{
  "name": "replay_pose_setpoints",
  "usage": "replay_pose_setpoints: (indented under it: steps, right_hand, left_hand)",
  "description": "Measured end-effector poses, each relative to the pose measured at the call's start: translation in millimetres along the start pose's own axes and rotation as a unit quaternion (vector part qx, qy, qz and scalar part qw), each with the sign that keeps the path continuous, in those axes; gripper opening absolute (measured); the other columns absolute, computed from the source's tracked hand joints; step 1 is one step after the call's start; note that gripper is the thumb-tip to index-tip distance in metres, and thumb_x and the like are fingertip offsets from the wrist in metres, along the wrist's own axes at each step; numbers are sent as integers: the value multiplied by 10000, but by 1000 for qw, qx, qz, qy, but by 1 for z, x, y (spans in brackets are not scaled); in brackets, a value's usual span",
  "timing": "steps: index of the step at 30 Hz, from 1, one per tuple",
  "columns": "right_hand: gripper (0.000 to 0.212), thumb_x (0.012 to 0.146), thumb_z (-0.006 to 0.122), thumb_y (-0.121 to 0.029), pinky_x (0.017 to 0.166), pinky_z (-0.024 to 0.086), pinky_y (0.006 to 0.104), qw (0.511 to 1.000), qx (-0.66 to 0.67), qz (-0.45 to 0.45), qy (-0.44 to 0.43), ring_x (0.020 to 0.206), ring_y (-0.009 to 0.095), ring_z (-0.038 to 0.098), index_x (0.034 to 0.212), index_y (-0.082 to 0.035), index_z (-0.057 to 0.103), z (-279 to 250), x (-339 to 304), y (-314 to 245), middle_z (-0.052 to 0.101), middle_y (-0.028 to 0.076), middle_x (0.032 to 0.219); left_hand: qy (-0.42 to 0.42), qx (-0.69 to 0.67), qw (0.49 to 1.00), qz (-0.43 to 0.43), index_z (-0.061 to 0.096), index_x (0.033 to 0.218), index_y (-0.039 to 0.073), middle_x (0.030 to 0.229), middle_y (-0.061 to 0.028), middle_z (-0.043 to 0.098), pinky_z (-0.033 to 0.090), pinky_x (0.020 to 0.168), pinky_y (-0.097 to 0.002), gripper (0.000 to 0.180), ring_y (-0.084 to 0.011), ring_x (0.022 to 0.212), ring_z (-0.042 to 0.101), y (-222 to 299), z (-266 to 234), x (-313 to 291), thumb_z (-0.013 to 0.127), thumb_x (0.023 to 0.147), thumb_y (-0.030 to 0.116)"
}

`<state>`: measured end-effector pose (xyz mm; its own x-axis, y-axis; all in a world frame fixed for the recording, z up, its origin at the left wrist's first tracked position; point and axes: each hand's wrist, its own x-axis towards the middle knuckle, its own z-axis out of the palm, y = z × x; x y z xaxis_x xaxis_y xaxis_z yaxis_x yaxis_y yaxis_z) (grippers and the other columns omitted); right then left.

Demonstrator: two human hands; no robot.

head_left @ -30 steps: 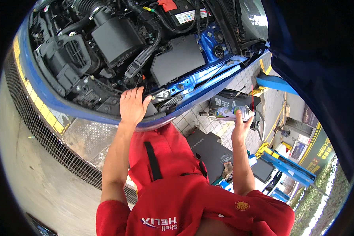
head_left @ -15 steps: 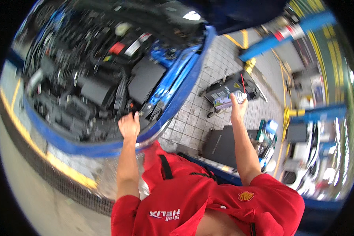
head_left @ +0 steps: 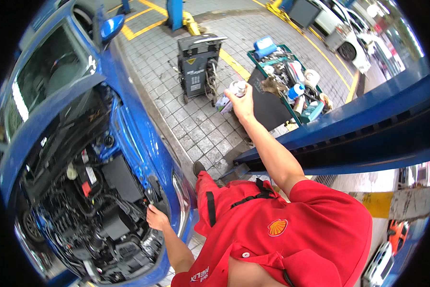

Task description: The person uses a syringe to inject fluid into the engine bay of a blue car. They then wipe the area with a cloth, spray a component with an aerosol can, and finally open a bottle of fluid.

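Observation:
My right hand is wrapped round a spray can with a white top, held out in front of me over the tiled floor. My left hand is at the edge of the open engine bay of a blue car, beside the headlight. Its fingers are pinched together, and whatever they hold is too small to make out. A black flat cover and a battery with a red terminal cover lie in the bay beyond that hand.
A dark wheeled machine stands on the tiles ahead. To its right is a tool cart with a crowded top tray of bottles and tools. A blue lift post rises close on my right. The raised hood slants over the bay.
My view has swung right, so the car now sits further left and the cart shows fully. The can stays in my right hand; my left hand stays at the bay's edge.

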<state>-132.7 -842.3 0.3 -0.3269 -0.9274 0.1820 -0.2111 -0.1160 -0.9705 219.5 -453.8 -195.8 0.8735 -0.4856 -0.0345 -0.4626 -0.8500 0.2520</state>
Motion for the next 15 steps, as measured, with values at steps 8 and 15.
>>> replay_pose_setpoints:
  steps: [8, 15]
  right_hand:
    - [712, 716, 897, -196, 954, 488, 372, 972, -3, -83, 219, 1035, 257, 602, 1270, 33, 513, -101, 137, 34, 591, 150, 1156]
    - [990, 710, 903, -353, 1083, 414, 378, 929, -247, -17, 274, 1252, 309, 552, 1429, 98, 392, -181, 226, 50, 553, 238, 1354]
  left_hand:
    - [-73, -23, 996, -44, 629, 1264, 82, 1224, -173, 667, 445, 916, -549, 637, -402, 1142, 592, -15, -4, 2, 300, 1043, 581]
    - [-219, -43, 968, -112, 604, 1352, 59, 1311, -221, 629, 393, 1045, -523, 863, -451, 1226, 551, -20, -14, 17, 186, 989, 720]
